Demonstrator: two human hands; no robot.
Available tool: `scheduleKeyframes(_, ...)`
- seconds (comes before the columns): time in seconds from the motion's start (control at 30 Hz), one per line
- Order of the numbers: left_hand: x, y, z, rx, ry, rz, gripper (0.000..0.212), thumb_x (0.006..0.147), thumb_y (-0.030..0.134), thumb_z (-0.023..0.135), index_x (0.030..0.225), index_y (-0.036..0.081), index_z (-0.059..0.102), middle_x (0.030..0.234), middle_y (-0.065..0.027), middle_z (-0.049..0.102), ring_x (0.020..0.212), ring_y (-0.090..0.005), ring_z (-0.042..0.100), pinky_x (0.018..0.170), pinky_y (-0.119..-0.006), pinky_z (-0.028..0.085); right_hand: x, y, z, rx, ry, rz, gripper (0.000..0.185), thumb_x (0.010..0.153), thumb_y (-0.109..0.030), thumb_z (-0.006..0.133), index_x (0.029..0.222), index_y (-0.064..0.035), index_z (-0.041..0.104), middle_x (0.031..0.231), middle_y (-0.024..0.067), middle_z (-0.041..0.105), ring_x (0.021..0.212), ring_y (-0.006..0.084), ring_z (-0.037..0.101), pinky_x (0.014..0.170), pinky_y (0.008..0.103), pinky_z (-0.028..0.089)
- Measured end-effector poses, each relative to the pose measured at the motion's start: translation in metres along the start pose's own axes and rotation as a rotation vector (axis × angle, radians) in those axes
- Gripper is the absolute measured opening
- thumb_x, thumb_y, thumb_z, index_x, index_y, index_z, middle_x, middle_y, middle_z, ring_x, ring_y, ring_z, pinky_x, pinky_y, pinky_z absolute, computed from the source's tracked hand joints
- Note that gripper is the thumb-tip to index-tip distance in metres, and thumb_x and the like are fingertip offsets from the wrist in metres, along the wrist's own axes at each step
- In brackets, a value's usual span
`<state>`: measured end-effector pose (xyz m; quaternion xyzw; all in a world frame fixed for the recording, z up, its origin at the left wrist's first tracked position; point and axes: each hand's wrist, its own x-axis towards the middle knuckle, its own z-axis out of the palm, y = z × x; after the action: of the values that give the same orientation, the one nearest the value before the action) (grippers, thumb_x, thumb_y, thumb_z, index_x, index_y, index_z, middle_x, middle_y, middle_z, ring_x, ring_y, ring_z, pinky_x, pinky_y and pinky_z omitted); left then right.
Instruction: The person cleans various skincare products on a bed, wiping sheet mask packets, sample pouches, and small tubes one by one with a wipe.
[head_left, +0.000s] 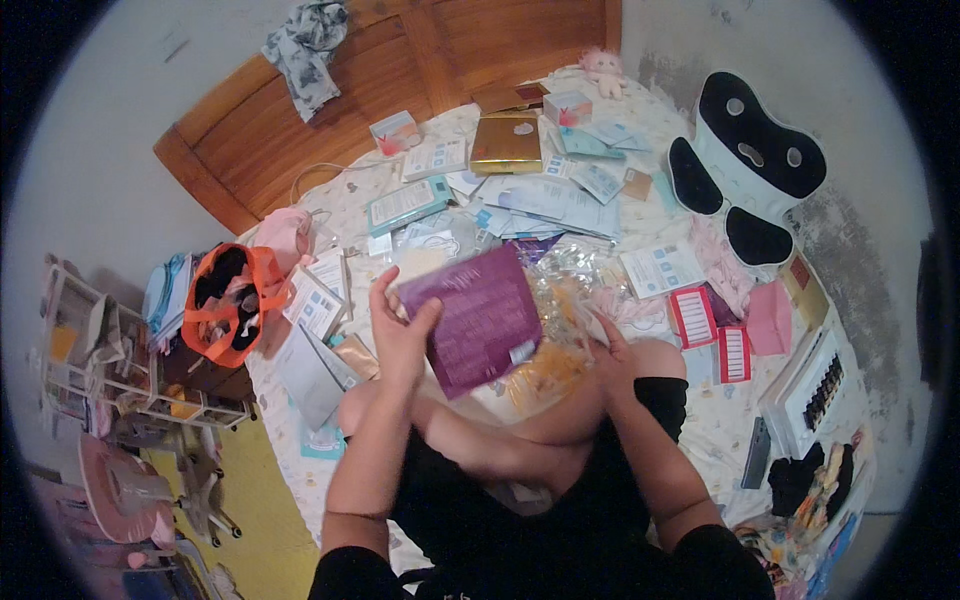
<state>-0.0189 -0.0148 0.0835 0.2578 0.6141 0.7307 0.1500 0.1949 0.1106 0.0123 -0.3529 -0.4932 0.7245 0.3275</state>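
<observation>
My left hand grips a flat purple packet by its left edge, thumb on the near face. The packet is tilted and bears printed writing and a small white label. My right hand holds the edge of a clear plastic bag with orange-gold pieces inside. The bag lies over my crossed legs, and the packet overlaps its left side. Shiny crinkled wrapping sits just beyond. Glare and folds hide what exactly the bag contains.
Ahead on the bed are a gold box, a teal box and many light-blue sachets. An orange bag stands at left. Red-framed boxes, a pink box and a black-and-white cushioned object are at right.
</observation>
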Motion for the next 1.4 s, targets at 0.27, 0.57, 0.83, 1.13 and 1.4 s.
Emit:
scheduleKeyframes(0.27,-0.104,-0.001,-0.003,-1.190,-0.345,-0.669,0.049,0.087,0.027,0.047,0.126,0.002,0.032,0.127,-0.0175,0.038,0.116,-0.0312,0.038,0.097,-0.045,0.030,-0.064,-0.043,0.048,0.245,-0.043,-0.138,0.041,0.079,0.002,0.047,0.119,-0.0061,0.047,0.105,0.0001,0.054,0.071,0.0019,0.047,0.057,0.0128,0.033)
scheduleKeyframes(0.57,-0.133,0.033,0.013,-0.994,-0.507,-0.524,0.056,0.089,0.038,0.035,0.134,0.009,0.018,0.134,-0.0134,0.029,0.122,-0.0287,0.030,0.100,-0.044,0.025,-0.076,-0.075,0.048,-0.725,0.006,-0.939,0.046,0.068,0.007,0.045,0.112,-0.0039,0.053,0.118,0.0213,0.044,0.107,0.0346,0.046,0.092,0.0368,0.036)
scheduleKeyframes(0.83,-0.132,0.036,0.011,-1.110,-0.352,-0.467,0.061,0.087,0.052,0.028,0.134,0.015,0.022,0.130,-0.0109,0.035,0.116,-0.0239,0.038,0.098,-0.041,0.029,-0.122,-0.041,0.082,-0.856,-0.627,-0.969,0.045,0.077,-0.015,0.049,0.120,-0.0034,0.042,0.128,0.0218,0.035,0.120,0.0348,0.033,0.097,0.0479,0.026)
scheduleKeyframes(1.13,-0.141,0.041,0.013,-1.183,-0.383,-0.411,0.055,0.089,0.043,0.033,0.135,0.017,0.017,0.136,-0.0101,0.026,0.123,-0.0266,0.030,0.101,-0.044,0.022,-0.082,-0.050,0.066,-0.877,-0.164,-0.872,0.046,0.073,-0.003,0.048,0.119,-0.0015,0.044,0.123,0.0240,0.037,0.112,0.0393,0.038,0.095,0.0427,0.030)
scheduleKeyframes(1.4,-0.133,0.045,0.005,-1.196,-0.351,-0.363,0.049,0.090,0.038,0.030,0.134,0.019,0.021,0.135,-0.0138,0.028,0.122,-0.0309,0.030,0.102,-0.046,0.022,-0.125,-0.040,0.060,-1.075,-0.596,-0.979,0.049,0.072,-0.012,0.053,0.120,-0.0121,0.044,0.129,0.0147,0.037,0.122,0.0296,0.032,0.100,0.0516,0.017)
